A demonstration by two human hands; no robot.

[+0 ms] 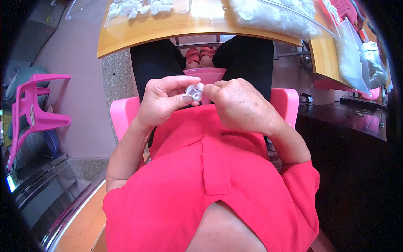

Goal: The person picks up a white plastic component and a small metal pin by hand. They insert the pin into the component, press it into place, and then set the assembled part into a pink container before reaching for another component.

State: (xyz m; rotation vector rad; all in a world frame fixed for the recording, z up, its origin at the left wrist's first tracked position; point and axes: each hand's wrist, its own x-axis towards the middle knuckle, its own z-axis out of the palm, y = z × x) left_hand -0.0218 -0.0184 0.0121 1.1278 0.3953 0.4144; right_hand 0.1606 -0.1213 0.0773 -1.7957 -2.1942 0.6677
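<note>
Over my lap, my left hand (168, 97) pinches a small round white plastic part (194, 91) between thumb and fingers; its hollow, ribbed inside faces up. Close against its right side is my right hand (239, 101), fingers bent inward with thumb and forefinger pressed together at a small white tip. What that tip is, a separate piece or a portion of the round part, I cannot make out. My right fingers hide part of it.
Ahead is a wooden table (138, 41) carrying a clear tray (180, 11) of white plastic parts and a bag (273, 21) with many more. A clear bin (352, 59) stands at the right. A pink stool (31, 105) lies at the left; a dark cabinet (336, 115) is at the right.
</note>
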